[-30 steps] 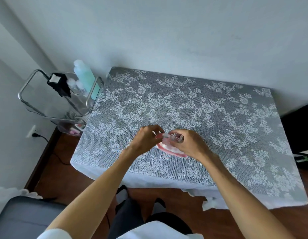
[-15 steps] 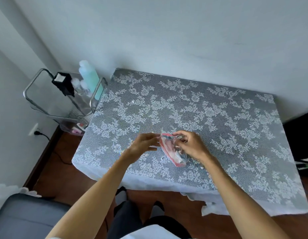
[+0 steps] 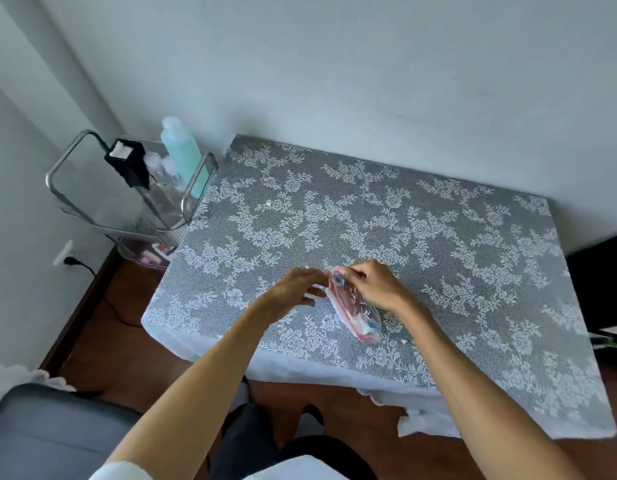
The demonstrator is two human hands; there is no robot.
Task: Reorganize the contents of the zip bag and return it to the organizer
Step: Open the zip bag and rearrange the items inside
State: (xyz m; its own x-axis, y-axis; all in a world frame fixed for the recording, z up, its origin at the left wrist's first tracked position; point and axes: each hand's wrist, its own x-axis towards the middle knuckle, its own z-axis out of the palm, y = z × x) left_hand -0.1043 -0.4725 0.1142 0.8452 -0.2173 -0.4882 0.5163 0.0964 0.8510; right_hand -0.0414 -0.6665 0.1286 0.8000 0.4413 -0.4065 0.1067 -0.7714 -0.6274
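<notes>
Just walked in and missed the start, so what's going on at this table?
A person is working on a small clear zip bag with pink and blue contents over a lace-covered table. The right hand pinches the bag's top end, while the left hand is at that same end, fingers loosely spread. The bag's lower end hangs close to the cloth. The wire organizer with bottles stands beside the table's left edge; the bag is not back there yet.

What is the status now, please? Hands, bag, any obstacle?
Right hand pinches bag top. Left hand open beside it. Bag over table; organizer left, path clear.
</notes>
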